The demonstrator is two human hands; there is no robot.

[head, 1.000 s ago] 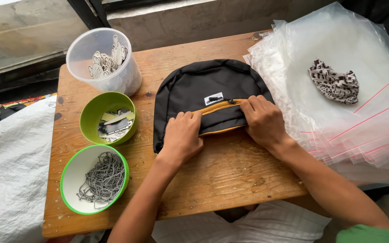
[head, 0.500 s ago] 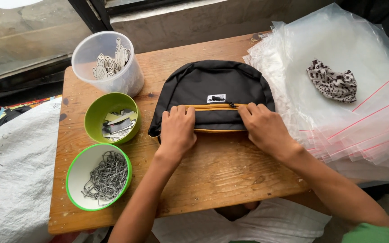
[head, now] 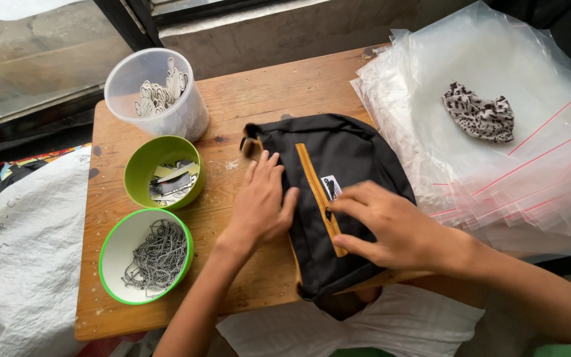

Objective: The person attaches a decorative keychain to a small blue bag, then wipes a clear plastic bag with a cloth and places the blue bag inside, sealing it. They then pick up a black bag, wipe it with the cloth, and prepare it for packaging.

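While the wooden table (head: 338, 73) carries every item noted, its largest load is the stack of clear zip bags (head: 517, 158) with red seal lines, which covers the right end and overhangs the far and right edges. A crumpled scrap of black-and-white patterned cloth (head: 478, 119) lies on top of that stack, well apart from both hands. At the left, off the table edge, a white woven sack (head: 21, 251) is noted.

Next in size, the black backpack (head: 345, 158) lies flat near the middle of the table, its length running from the far side toward the person, with its near end hanging just over the near edge. An orange zipper strip (head: 310, 175) runs down its face, and a small white label (head: 331, 187) sits just beside that strip.

The left hand (head: 262, 201) lies palm down with fingers spread and extended, resting on the left edge of the backpack and partly on the table. The right hand (head: 391, 228) rests on the backpack's right half, thumb and forefinger reaching to the zipper strip; they appear to pinch at a small dark pull there, though the contact itself is too small to confirm.

Left of the backpack stand three containers in a row from far to near: a clear plastic tub (head: 156, 92) holding white cut-out tags, a green bowl (head: 163, 172) holding small cards, and a white bowl with a green rim (head: 145, 256) holding metal ball chains.
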